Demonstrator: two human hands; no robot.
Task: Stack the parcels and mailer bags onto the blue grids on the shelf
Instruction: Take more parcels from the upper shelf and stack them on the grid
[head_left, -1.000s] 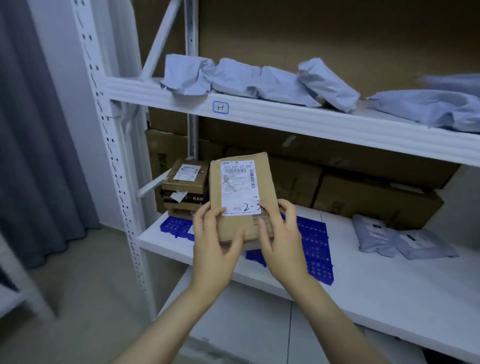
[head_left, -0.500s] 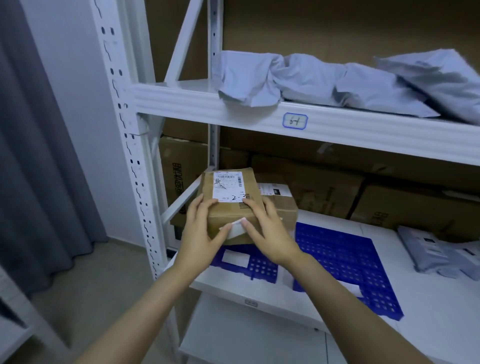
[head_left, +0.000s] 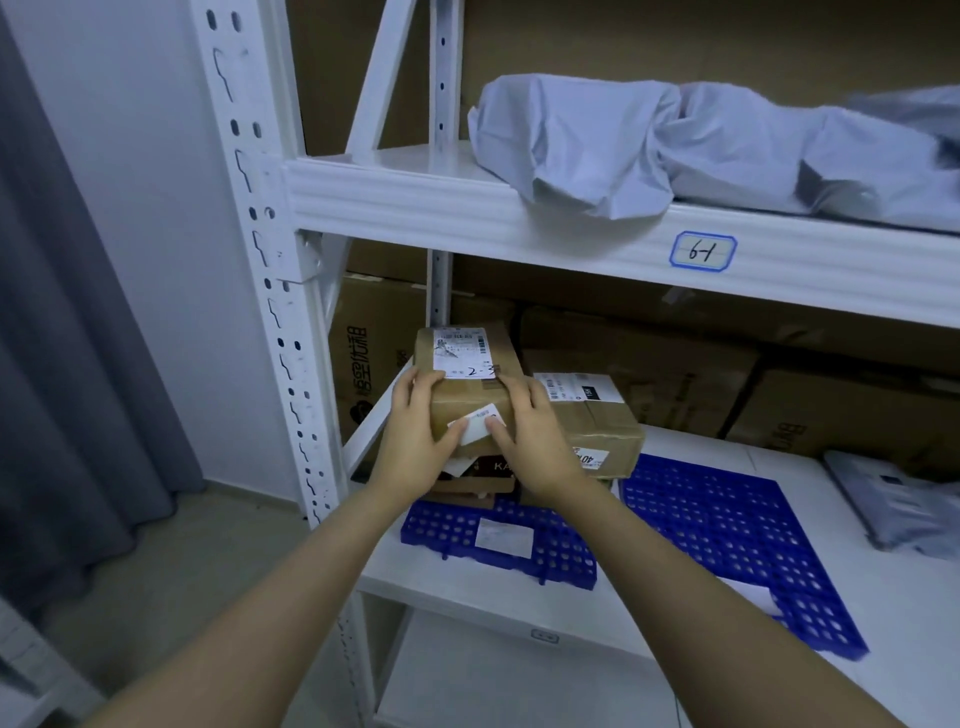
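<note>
White steel shelving (head_left: 447, 590) against a cardboard-lined wall, grey curtain (head_left: 78, 364) off to the left. Clamped on either side of a brown labelled parcel (head_left: 470, 402), left hand (head_left: 415, 441) and right hand (head_left: 535, 441), fingers curled over its top edge, thumbs on the near face beside a small white sticker. Directly under the hands, a short stack of flatter boxes (head_left: 488, 470) on the left blue grid (head_left: 447, 530); parcel seemingly resting on or just above that stack, contact hidden by the palms. Just right of the right hand, close against it, a taped box (head_left: 597, 423) already set down at the back. Below the wrists, open front of that grid with a white slip lying on it. Farther right of the right arm, second blue grid (head_left: 727, 525), bearing nothing but a slip at its near edge. Well beyond it to the right, grey mailer bags (head_left: 893, 499) lying on plain shelf, off any grid. Above the hands, heaped bags (head_left: 597, 145) on the upper level. Judging by this: early to middle, with a few parcels stacked, one about to join them, and the bags and second grid left to do.
</note>
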